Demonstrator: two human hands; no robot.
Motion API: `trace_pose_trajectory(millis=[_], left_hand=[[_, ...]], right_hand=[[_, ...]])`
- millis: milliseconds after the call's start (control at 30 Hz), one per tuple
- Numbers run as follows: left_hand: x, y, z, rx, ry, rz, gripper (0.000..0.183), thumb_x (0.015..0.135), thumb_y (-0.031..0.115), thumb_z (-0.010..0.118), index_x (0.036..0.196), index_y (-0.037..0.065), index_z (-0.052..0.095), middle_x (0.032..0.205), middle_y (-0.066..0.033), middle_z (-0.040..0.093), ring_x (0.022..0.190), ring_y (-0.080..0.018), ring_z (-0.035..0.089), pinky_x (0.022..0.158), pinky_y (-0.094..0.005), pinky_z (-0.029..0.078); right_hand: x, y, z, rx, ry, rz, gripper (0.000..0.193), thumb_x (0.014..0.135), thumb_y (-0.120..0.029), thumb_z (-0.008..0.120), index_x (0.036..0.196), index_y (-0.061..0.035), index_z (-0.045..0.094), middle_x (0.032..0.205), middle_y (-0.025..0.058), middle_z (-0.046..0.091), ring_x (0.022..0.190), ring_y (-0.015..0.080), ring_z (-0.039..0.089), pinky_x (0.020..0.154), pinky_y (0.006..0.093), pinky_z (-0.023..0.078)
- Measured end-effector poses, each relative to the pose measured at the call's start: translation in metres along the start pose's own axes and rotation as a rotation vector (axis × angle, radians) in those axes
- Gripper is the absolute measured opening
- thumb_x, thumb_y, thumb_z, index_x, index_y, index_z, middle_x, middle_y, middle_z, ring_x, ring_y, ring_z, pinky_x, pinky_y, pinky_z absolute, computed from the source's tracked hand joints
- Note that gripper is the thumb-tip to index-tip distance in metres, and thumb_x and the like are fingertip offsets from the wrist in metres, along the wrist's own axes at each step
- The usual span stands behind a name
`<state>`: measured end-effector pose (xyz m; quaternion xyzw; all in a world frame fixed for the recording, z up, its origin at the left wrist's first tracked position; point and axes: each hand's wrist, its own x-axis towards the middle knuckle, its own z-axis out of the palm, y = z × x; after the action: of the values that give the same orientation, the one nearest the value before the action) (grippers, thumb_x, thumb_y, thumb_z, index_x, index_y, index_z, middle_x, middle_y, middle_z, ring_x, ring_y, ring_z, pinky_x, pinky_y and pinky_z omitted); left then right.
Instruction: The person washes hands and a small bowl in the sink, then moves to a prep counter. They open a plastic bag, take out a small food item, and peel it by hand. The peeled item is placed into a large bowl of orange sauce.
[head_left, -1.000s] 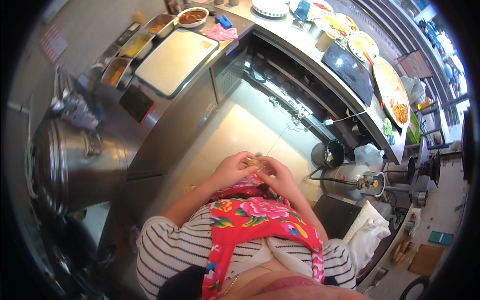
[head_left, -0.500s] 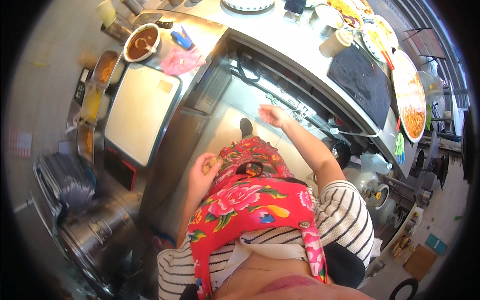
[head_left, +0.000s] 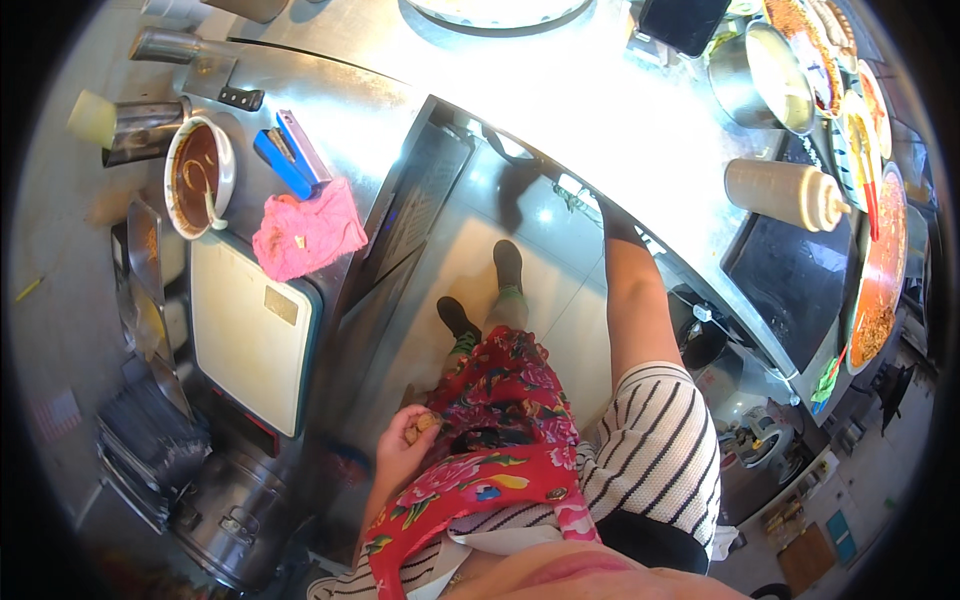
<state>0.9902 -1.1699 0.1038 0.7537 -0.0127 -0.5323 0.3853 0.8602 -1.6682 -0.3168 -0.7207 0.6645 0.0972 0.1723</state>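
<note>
My left hand (head_left: 402,442) is held low in front of the red flowered apron (head_left: 515,400). Its fingers are curled round small brown lumpy balls (head_left: 420,428), whose exact kind I cannot make out. My right forearm (head_left: 642,310) reaches forward to the long steel counter. Its wrist goes into shadow under the counter's edge, and the hand with its fingers is hidden there.
At the left stand a white cutting board (head_left: 245,340), a bowl of brown sauce with a ladle (head_left: 192,180), a pink cloth (head_left: 308,232) and a blue-handled tool (head_left: 290,160). A squeeze bottle (head_left: 780,194), steel pot (head_left: 745,85) and food trays are at the right.
My right hand, seen open over the floor before, has reached forward under the counter edge out of sight. The view has shifted toward the counter. My left hand keeps its brown balls.
</note>
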Motion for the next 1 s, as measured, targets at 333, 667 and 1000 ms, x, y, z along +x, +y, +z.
trace_pose_trajectory(millis=[333, 667, 1000], left_hand=[[0.018, 0.031, 0.007, 0.193, -0.108, 0.118, 0.030, 0.087, -0.001, 0.059, 0.116, 0.004, 0.056, 0.098, -0.0025, 0.061, 0.081, -0.0064, 0.055, 0.066, -0.0199, 0.044], [0.140, -0.038, 0.078, -0.479, -0.320, -0.173, 0.023, 0.093, 0.015, 0.054, 0.115, 0.009, 0.051, 0.100, -0.0035, 0.060, 0.083, -0.0131, 0.062, 0.062, -0.0247, 0.052], [0.154, -0.099, 0.125, -0.459, -0.466, -0.078, 0.019, 0.093, 0.024, 0.056, 0.104, 0.009, 0.061, 0.091, -0.0019, 0.064, 0.080, -0.0096, 0.062, 0.058, -0.0239, 0.051]], right_hand=[[-0.082, 0.004, -0.020, 0.513, -0.054, 0.113, 0.034, 0.083, -0.030, 0.060, 0.103, -0.0024, 0.063, 0.074, 0.0099, 0.063, 0.060, 0.0216, 0.059, 0.057, 0.0353, 0.047], [-0.355, -0.001, -0.117, 0.968, -0.717, -0.458, 0.050, 0.081, -0.014, 0.057, 0.129, -0.0050, 0.046, 0.095, 0.0105, 0.060, 0.086, 0.0216, 0.059, 0.079, 0.0334, 0.048], [-0.400, 0.026, -0.153, 0.294, -0.851, -0.782, 0.072, 0.080, -0.016, 0.059, 0.143, -0.0031, 0.027, 0.088, 0.0233, 0.061, 0.079, 0.0405, 0.061, 0.069, 0.0465, 0.048]])
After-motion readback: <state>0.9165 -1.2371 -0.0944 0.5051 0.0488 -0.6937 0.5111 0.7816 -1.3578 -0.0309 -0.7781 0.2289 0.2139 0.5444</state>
